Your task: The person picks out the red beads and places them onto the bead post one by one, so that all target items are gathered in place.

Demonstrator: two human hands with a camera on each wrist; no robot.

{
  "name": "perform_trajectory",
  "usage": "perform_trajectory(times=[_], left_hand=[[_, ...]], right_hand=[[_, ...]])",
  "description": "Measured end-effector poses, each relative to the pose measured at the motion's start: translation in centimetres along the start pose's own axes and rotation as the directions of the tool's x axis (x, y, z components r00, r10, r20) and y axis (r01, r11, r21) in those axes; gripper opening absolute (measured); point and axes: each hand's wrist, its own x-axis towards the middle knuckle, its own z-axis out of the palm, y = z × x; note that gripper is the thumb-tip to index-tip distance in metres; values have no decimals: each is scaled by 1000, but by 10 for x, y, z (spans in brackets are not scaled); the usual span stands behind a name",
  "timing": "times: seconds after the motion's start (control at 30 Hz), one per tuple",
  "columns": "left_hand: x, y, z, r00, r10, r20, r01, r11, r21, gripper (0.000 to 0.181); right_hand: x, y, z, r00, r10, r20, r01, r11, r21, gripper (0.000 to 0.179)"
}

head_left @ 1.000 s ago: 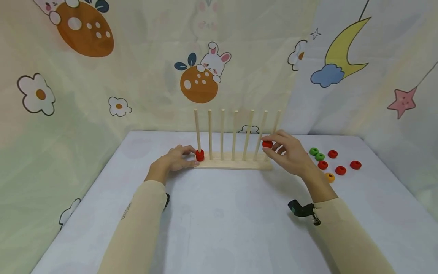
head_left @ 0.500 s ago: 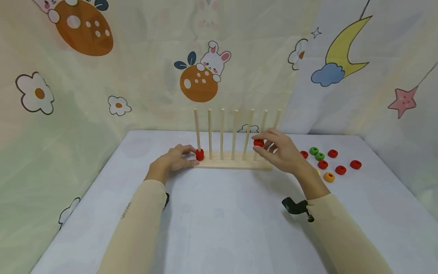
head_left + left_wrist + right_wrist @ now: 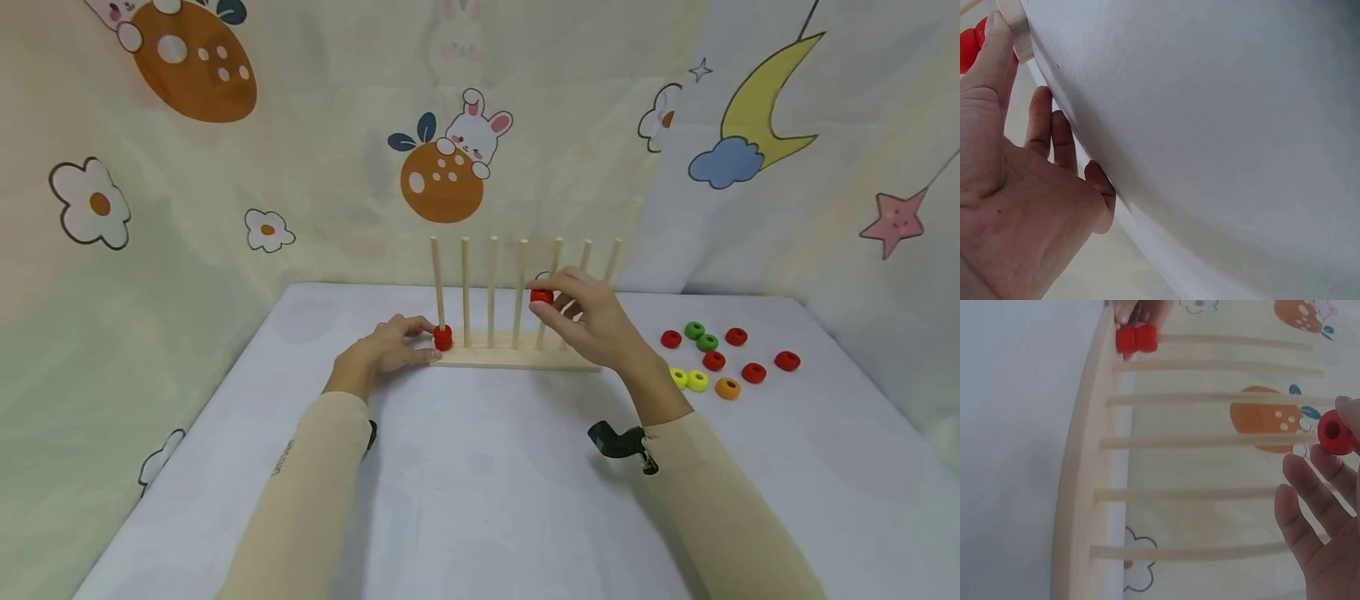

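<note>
A wooden peg rack [image 3: 517, 359] with a row of several upright pegs stands on the table. Two red beads [image 3: 442, 338] are stacked at the bottom of its leftmost peg. My left hand [image 3: 386, 346] holds that end of the base, thumb at the front and index finger by the beads. Between right thumb and index finger, my right hand [image 3: 592, 321] pinches another red bead [image 3: 542, 297], raised in front of the pegs right of the middle. In the right wrist view this bead's hole shows, and the other fingers are spread.
Loose beads lie on the table's right side: several red beads [image 3: 753, 373], two green beads [image 3: 707, 342], two yellow beads [image 3: 697, 381] and one orange bead [image 3: 727, 388]. A printed cloth [image 3: 345, 125] hangs behind the white table [image 3: 465, 475].
My right hand has carried its red bead leftward and slightly up, from the right end of the rack past two pegs. The yellow beads have come into sight. My left hand stays put.
</note>
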Motion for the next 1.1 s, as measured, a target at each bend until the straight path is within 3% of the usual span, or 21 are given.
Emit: perform_trajectory(times=[0.37, 0.67, 1.1], left_hand=[[0, 1, 5, 1000, -31, 2, 31, 999, 18, 55], [1, -1, 1, 999, -29, -13, 30, 999, 36, 54], [1, 2, 2, 998, -55, -12, 55, 998, 24, 56]], right_hand=[[16, -11, 14, 999, -54, 6, 54, 998, 30, 27], [36, -18, 26, 992, -130, 5, 129, 990, 62, 27], [54, -33, 37, 993, -116, 4, 116, 990, 82, 31]])
